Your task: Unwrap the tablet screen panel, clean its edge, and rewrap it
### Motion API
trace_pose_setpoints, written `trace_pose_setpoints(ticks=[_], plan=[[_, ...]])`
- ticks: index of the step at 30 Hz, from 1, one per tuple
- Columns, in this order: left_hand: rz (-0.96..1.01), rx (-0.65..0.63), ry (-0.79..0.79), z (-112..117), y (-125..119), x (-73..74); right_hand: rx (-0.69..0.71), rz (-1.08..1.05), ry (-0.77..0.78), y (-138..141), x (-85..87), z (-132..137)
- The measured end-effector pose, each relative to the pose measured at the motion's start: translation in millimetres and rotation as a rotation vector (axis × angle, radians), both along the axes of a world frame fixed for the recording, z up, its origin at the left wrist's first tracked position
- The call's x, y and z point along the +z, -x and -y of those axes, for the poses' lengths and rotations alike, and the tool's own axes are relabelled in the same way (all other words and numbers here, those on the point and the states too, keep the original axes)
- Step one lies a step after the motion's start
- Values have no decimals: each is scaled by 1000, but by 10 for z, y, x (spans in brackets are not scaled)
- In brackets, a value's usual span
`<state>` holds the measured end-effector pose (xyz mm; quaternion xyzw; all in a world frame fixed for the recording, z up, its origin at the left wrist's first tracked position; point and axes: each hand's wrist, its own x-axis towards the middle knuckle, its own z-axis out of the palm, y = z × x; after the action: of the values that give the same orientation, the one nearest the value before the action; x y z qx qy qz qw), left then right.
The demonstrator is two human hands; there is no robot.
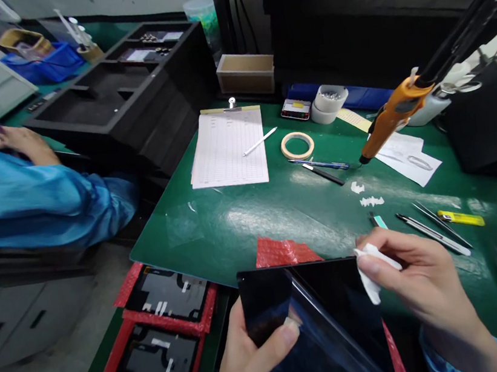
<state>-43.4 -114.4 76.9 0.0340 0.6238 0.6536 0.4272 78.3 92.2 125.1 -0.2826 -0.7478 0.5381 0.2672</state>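
My left hand point(257, 355) grips the left edge of a glossy black screen panel point(326, 322), its thumb lying on the front face. The panel is tilted up towards me, and its lower part runs out of view. Between the thumb and fingers of my right hand point(418, 273) is a crumpled white wipe point(373, 282), touching the panel's upper right corner. Red bubble wrap point(284, 250) shows behind the panel's top edge, and another red strip appears at its right side.
An orange electric screwdriver point(392, 115) hangs over the green mat at right. Tweezers point(441, 224) and a yellow cutter point(461, 218) lie near my right hand. A clipboard point(229, 146) and tape roll point(297, 145) lie further back. Panels in red wrap point(157, 366) sit lower left; a co-worker's blue sleeve point(24, 191) is left.
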Motion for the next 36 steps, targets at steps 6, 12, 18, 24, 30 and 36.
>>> trace_pose_setpoints(ticks=[6, 12, 18, 24, 30, 36], plan=[[82, 53, 46, 21, -98, -51, -166, -95, -355, -26, 55, 17], [-166, 24, 205, 55, -143, -148, 89, -45, -694, -22, 72, 47], [-109, 56, 120, -27, -209, -110, 15, -86, -729, 70, -95, 42], [-62, 72, 78, -117, -155, -89, -124, -87, -711, -97, -171, -80], [-35, 45, -20, -251, -72, -100, -245, -112, -564, -274, -211, -131], [-104, 55, 81, -235, -111, -154, -179, -164, -588, -173, -312, -81]])
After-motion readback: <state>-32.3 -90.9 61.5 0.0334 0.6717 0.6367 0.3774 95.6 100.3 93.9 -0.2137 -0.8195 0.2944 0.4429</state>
